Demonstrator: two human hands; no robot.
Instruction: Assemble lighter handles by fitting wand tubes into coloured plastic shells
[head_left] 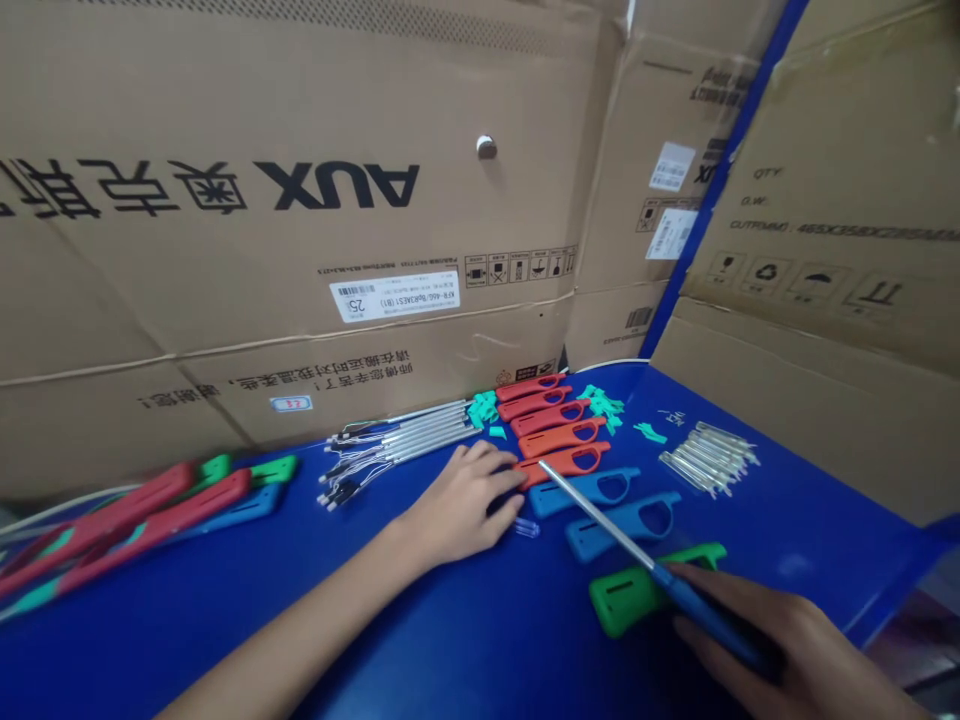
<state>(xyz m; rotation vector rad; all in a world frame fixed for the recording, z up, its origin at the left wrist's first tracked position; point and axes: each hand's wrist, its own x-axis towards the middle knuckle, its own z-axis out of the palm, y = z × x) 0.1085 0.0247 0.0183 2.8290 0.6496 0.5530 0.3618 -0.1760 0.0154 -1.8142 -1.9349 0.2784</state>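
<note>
Head view: right hand (pixel 757 650) at lower right, fingers curled around a blue-handled screwdriver (pixel 697 610), its shaft angled up-left, tip at an orange plastic casing (pixel 562 463). Left hand (pixel 465 505) rested beside that casing, fingers loosely spread, apparently steadying it. The blue casings (pixel 600 490) lay grouped by colour on the blue counter (pixel 450 640), seemingly for batch work.

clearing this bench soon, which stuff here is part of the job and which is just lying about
Part of the job:
right hand
blue-handled screwdriver
left hand
orange plastic casings
blue plastic casings
green plastic casing
wired metal tubes

Just lying about:
AUX cardboard boxes
long red-and-green pieces
</note>
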